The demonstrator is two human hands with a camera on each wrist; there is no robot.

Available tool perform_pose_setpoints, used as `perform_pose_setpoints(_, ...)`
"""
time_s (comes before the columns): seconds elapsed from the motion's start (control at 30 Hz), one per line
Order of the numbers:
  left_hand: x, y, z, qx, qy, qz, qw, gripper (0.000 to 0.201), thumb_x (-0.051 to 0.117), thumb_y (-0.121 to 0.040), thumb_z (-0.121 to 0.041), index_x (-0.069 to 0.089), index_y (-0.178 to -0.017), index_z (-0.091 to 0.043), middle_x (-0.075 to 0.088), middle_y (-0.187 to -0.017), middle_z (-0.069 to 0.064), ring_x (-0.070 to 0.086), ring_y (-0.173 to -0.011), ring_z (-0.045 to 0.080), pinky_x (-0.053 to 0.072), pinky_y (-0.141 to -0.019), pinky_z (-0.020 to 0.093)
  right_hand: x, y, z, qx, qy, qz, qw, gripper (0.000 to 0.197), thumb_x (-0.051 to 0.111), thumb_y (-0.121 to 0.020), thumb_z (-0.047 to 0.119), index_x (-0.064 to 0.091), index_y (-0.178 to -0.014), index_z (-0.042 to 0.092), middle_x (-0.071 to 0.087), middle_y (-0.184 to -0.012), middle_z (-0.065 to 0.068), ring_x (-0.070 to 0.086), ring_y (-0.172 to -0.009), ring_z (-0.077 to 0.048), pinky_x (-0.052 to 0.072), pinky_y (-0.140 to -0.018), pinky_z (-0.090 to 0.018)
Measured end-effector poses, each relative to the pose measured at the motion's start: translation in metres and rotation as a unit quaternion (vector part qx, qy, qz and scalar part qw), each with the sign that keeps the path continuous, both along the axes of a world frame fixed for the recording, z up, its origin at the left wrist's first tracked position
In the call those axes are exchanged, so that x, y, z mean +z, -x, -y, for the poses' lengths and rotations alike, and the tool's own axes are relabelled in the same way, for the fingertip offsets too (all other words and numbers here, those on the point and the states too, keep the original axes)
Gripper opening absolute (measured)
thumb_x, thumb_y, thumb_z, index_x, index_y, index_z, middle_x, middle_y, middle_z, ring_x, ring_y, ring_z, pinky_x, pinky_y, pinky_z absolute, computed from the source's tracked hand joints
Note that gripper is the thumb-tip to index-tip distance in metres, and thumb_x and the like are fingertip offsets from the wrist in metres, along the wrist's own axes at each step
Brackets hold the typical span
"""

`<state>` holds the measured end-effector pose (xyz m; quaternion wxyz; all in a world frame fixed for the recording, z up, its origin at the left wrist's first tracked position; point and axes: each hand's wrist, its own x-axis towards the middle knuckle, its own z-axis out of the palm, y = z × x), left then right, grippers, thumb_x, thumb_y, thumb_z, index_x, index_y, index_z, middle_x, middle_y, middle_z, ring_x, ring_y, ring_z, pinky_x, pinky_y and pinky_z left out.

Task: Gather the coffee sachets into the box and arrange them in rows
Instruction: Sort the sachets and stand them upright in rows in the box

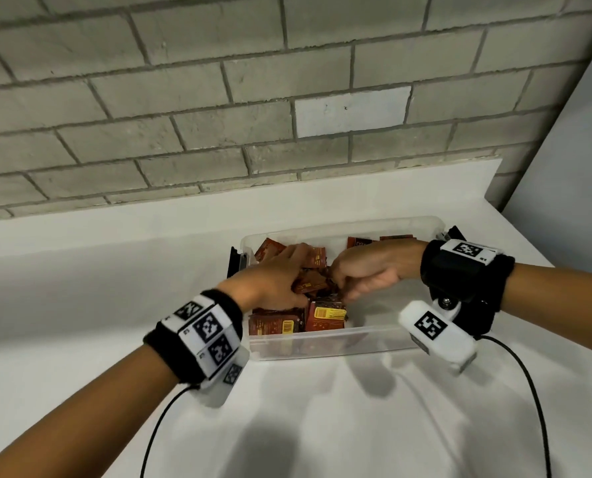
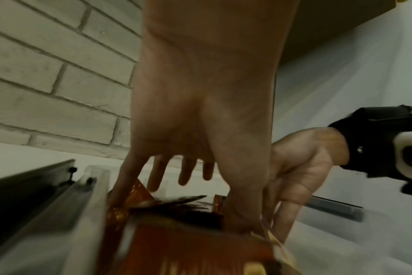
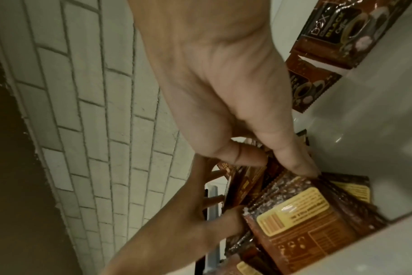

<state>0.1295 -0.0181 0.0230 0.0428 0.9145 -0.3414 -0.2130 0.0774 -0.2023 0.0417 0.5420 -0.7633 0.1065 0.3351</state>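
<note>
**Sachets heaped in box, both hands reaching in**

Sachets (image 1: 317, 288) piled loose inside clear box (image 1: 325, 345) on white bench (image 1: 80, 305), none in rows yet. Left hand (image 1: 273, 281) spread flat over left of pile, fingers straight. Right hand (image 1: 367, 270) curled, pinching a sachet (image 3: 292, 210) lying directly under it.

left hand (image 1: 273, 277) splayed, right hand (image 1: 367, 270) curled

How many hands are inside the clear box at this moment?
2. The left hand is over the coffee sachets at the left of the clear box; the right hand reaches in from the right.
</note>
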Motion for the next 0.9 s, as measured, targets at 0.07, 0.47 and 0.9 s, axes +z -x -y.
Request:
perform_pose_setpoints(0.07,0.007,-0.006,0.008,-0.014,-0.053,-0.041,0.998,0.091,0.064,-0.084,-0.032,0.001,-0.149,-0.036,0.02,-0.157,-0.001,0.027,-0.139,0.03,0.035,-0.107,0.049,-0.006,-0.005,-0.008,0.024,0.038,-0.032,0.998,0.012,0.047,-0.09,-0.007,0.052,-0.092,0.003,0.052,-0.093,-0.006,0.054,-0.085,-0.012,0.045,-0.103,-0.03)
perform_pose_setpoints(0.47,0.015,-0.012,0.01,-0.019,-0.129,-0.012,0.991,0.076,0.062,-0.088,-0.04,0.019,-0.148,-0.022,0.033,-0.146,0.006,0.038,-0.13,0.03,0.04,-0.102,0.046,-0.034,0.004,-0.008,0.17,0.172,-0.008,0.97,0.068,0.066,-0.088,0.016,0.029,-0.144,0.003,0.059,-0.125,-0.013,0.065,-0.1,-0.02,0.055,-0.076,-0.023)
perform_pose_setpoints(0.9,0.011,-0.013,0.0,-0.038,-0.078,-0.06,0.994,0.036,0.033,-0.099,-0.029,0.037,-0.134,-0.036,0.021,-0.151,-0.002,0.01,-0.142,0.03,0.018,-0.113,0.054,-0.014,0.011,0.014,0.229,0.116,0.102,0.961,0.055,0.064,-0.089,0.027,0.042,-0.139,0.026,0.061,-0.125,0.009,0.06,-0.11,-0.004,0.045,-0.1,-0.024)
